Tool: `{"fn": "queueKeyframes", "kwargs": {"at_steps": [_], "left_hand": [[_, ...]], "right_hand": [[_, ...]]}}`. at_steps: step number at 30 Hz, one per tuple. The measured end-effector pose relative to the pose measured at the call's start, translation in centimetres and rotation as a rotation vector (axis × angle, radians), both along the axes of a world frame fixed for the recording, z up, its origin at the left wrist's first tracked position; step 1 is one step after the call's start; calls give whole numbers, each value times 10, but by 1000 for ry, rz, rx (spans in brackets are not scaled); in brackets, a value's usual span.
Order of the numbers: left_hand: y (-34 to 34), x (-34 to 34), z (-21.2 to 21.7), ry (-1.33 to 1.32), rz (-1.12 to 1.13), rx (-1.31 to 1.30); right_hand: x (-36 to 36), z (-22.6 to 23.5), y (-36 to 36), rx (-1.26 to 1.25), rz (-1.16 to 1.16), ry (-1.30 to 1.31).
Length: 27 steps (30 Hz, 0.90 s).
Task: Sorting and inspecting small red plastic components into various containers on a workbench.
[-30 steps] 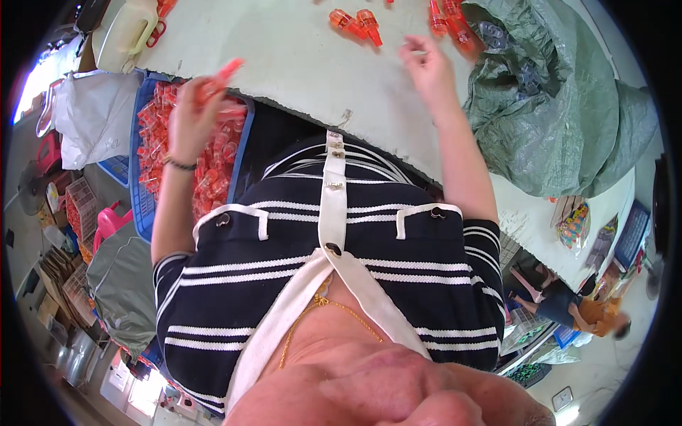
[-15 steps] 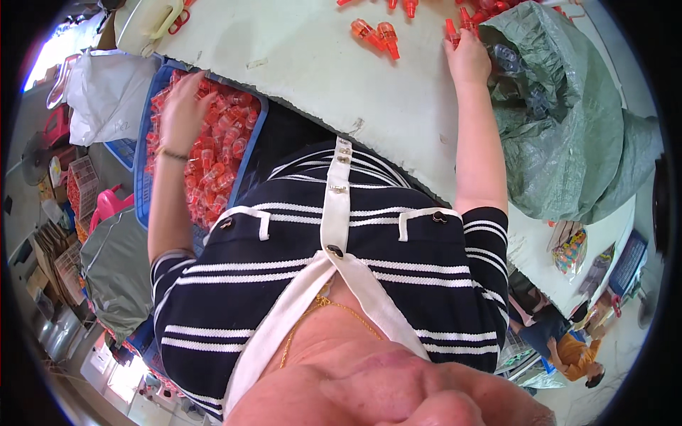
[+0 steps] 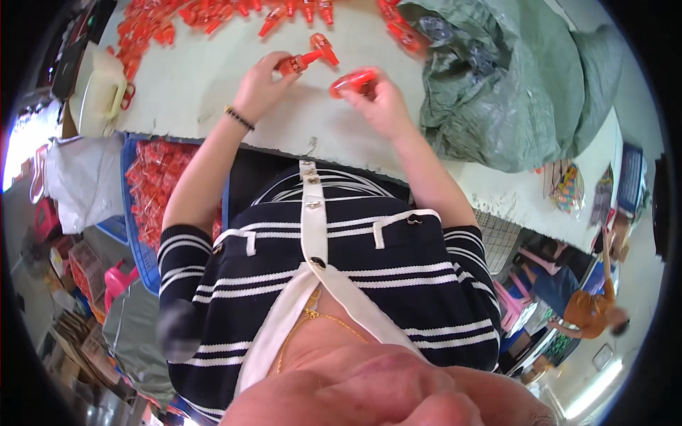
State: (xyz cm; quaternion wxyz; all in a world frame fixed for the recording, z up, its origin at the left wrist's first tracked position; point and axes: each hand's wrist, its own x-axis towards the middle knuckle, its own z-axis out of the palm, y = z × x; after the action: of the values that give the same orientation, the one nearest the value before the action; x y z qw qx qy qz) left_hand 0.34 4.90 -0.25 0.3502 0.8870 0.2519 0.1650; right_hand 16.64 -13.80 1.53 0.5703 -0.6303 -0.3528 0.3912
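Note:
Over the white tabletop point(image 3: 213, 92), my left hand point(image 3: 261, 86) pinches a small red plastic bottle point(image 3: 293, 65) whose narrow tip points right. My right hand point(image 3: 383, 106) is closed around another red bottle-shaped piece point(image 3: 353, 82), smeared by motion; whether it holds more than one cannot be made out. Just beyond the two hands lies a loose red bottle point(image 3: 325, 50). At my left, below the table edge, a blue crate point(image 3: 130, 206) is filled with red translucent pieces point(image 3: 160, 181).
Rows of red bottles point(image 3: 206, 15) spread along the far side. A crumpled green sack point(image 3: 504, 106) with clear plastic pieces sits at the right, red bottles point(image 3: 405, 35) beside it. A cream jug point(image 3: 96, 89) and red scissors point(image 3: 128, 96) stand far left. Another person point(image 3: 590, 312) is at the right.
My left hand has come from the blue crate up over the table and now holds a bottle. My right hand has moved left from beside the sack, carrying red pieces. The view has shifted.

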Motion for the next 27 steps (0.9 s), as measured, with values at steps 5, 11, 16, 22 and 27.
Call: {"fn": "queueKeyframes", "kwargs": {"at_steps": [5, 11, 16, 22, 27], "left_hand": [[-62, 8, 24, -369, 250, -1371], [-78, 4, 11, -362, 296, -1592], [-76, -5, 11, -298, 367, -1479], [-73, -4, 17, -224, 298, -1484], [-67, -7, 26, -199, 264, -1473]], "right_hand": [[-33, 4, 4, 74, 67, -41], [-10, 3, -5, 87, -38, -462], [133, 12, -42, -307, -546, -1240], [186, -3, -70, -693, -577, -1414], [147, 16, -59, -610, -611, -1357]]}}
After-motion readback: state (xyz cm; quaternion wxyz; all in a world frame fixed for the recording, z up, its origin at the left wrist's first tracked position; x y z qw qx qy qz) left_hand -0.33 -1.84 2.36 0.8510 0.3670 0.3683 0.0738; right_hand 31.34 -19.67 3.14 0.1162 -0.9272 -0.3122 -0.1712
